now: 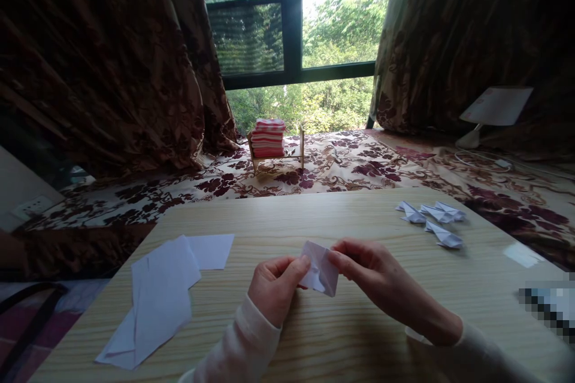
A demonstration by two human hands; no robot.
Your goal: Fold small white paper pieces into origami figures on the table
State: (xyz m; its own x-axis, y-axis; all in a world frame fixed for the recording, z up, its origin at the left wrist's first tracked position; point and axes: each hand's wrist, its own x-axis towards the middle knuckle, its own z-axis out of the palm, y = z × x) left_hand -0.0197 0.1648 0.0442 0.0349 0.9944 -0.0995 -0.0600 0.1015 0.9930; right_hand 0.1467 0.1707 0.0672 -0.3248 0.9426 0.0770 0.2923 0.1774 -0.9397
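At the lower centre of the frame, two bare hands in cream-white sleeves meet over a small, squarish packet of folded white paper point(320, 276). The left hand point(273, 288) pinches the packet's left edge, thumb on top and fingers curled beneath; the right hand point(381, 269) grips its upper right edge between thumb and bent forefinger. Paper and hands are raised a little over the pale wood-grained tabletop point(251, 215).

At lower left lies an overlapping, uneven spread of flat white paper sheets point(162, 296), apparently not yet folded. At the right edge sits a dark-rimmed object point(550, 308), pixelated past recognition. Farther back on the right, a cluster of pointed, many-creased white paper shapes point(444, 236) rests near the table's far corner; I count about four, though two overlap.

Judging by this layout, the folding is partly done: the clustered shapes look complete, the packet in the fingers looks midway, being creased but rather flat, and the sheets at left look untouched.

Beyond the table spreads a cream cloth with maroon flowers point(345, 158). On it, at upper centre, stands a small wooden rack point(302, 146) bearing a stack of pink-and-white striped fabric point(268, 139); a white-shaded lamp point(496, 106) stands at right. Behind, dark patterned curtains point(148, 72) flank a dark-framed window point(293, 24) facing green trees.
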